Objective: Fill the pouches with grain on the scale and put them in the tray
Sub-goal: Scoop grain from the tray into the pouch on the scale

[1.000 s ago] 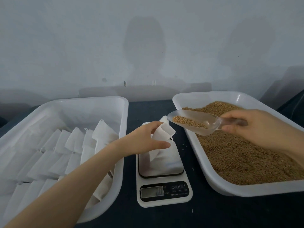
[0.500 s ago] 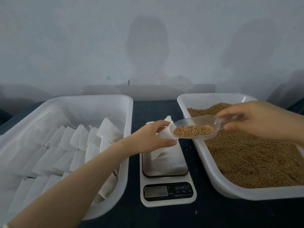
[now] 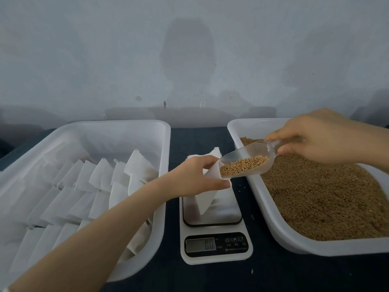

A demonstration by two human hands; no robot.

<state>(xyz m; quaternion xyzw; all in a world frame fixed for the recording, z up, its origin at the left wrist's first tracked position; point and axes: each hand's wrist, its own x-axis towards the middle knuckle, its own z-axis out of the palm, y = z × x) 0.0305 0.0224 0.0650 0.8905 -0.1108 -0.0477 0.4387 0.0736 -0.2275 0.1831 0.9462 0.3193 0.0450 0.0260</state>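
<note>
Within the last second the clear scoop [image 3: 253, 152] has swung off the grain tray [image 3: 294, 244] and over to the pouch [image 3: 206, 200]. Its lip now sits right at the pouch's open mouth and tilts down toward it. The right hand [image 3: 320, 138] pinches the scoop's short handle between thumb and curled fingers, and the load of grain [image 3: 244, 166] has slid forward to the lip. Most of it is still inside the scoop, and no stream can be made out. The left hand [image 3: 195, 175] has hardly moved. It grips the top edge of the white pouch and holds the mouth open, while the pouch's lower end rests on the platform of the scale [image 3: 228, 213] between the two trays. The display is small but appears to read zero, so the pour is probably only starting — this pouch looks empty so far. Rows of white pouches [image 3: 101, 182] already stand in the left tray [image 3: 166, 154], where this one goes once it is weighed. A few stray grains lie on the dark table beside the scale — a slow tip would keep more from spilling.
</note>
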